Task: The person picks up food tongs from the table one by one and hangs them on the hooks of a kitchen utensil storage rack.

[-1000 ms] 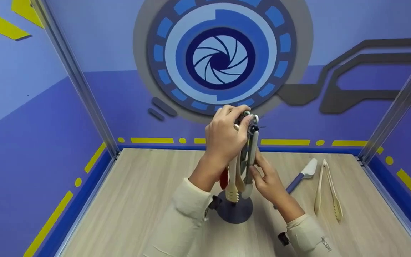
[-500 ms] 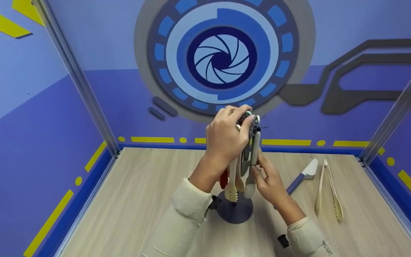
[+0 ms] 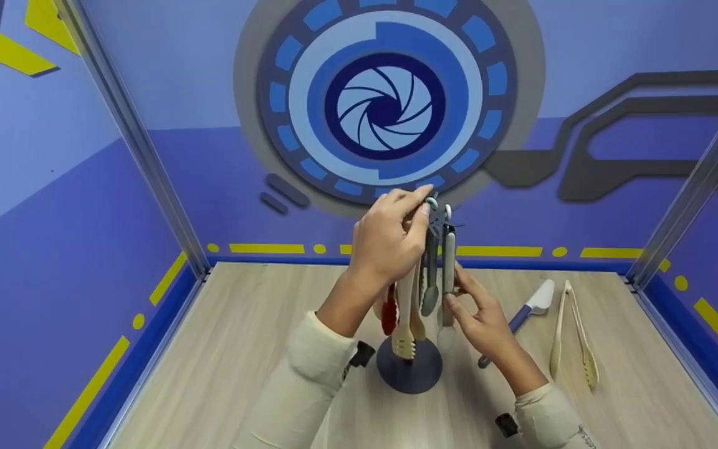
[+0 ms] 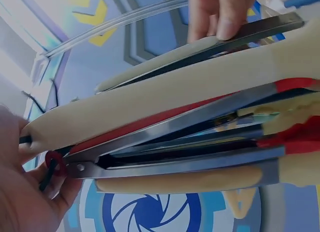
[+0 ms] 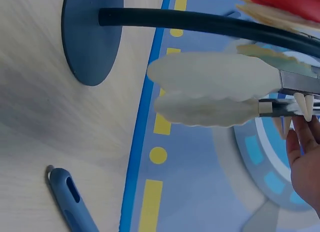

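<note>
In the head view a dark stand (image 3: 421, 381) with a round base and a hooked top is hung with several tongs. Among them are red-tipped tongs (image 3: 389, 318), beige tongs (image 3: 404, 344) and grey-green tipped tongs (image 3: 430, 302). My left hand (image 3: 387, 237) grips the stand's top, thumb and forefinger beside a pale hanging ring. On the stand's right side, my right hand (image 3: 483, 318) pinches white-tipped tongs (image 5: 215, 77) by their lower arms. These hang upright, tips downward, with both white tips slightly apart in the right wrist view. Part of the hooks is hidden behind my left hand.
To the right on the wood-look table (image 3: 259, 349) lies a utensil (image 3: 541, 298) with a white head and blue handle. Beside it lie spread beige tongs (image 3: 556, 340). Panelled walls and metal corner posts (image 3: 166, 193) bound the table.
My left hand has shifted slightly left, uncovering more of the hooks. My right hand has moved a little right with the white-tipped tongs, opening a gap to the grey-green tipped ones.
</note>
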